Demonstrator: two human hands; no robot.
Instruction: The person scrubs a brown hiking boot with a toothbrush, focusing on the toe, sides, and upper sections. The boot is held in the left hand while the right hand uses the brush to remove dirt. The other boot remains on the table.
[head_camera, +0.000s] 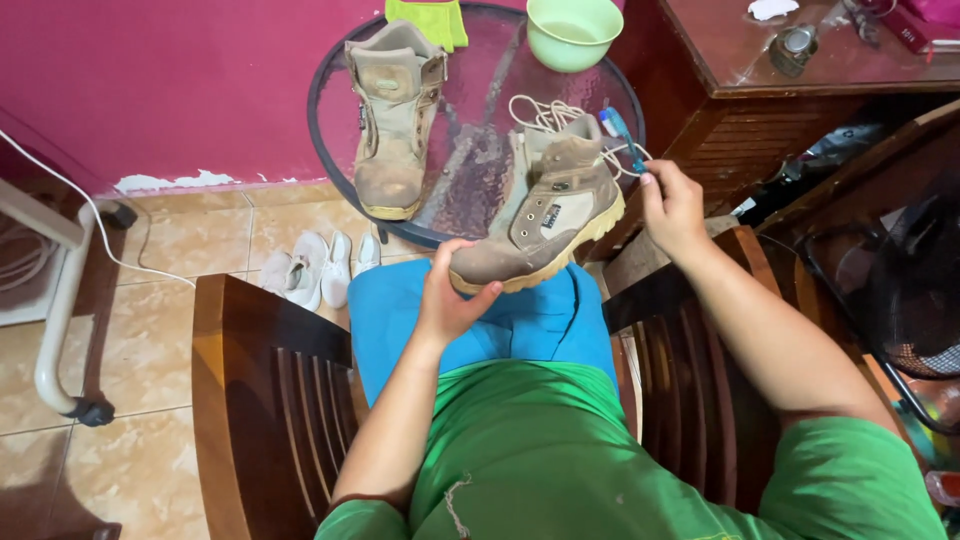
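Left hand (447, 298): fingers wrapped around the toe of a worn tan suede ankle boot with a pale rubber sole (545, 215), gripping it from below. The boot sits just past the person's blue-trousered knees (520, 320), toe pointing to 7 o'clock, ankle opening to 1 o'clock, over the near edge of the round dark glass-topped table (470, 170).

Right hand (672, 205): at 3 o'clock of the held boot, fingertips pinched narrowly on the handle of a blue and white toothbrush (622, 132), which slants up towards 11 o'clock beside the boot's collar. Loose cream laces (540, 112) lie on the glass at 12 o'clock of the boot.

A second matching tan boot (392, 120) stands upright on the table at 10 o'clock of the held one, well apart. A light green plastic bowl (573, 32) rests at the table's far rim, 12 o'clock. White shoes (318, 268) lie on the tiled floor at 9 o'clock.
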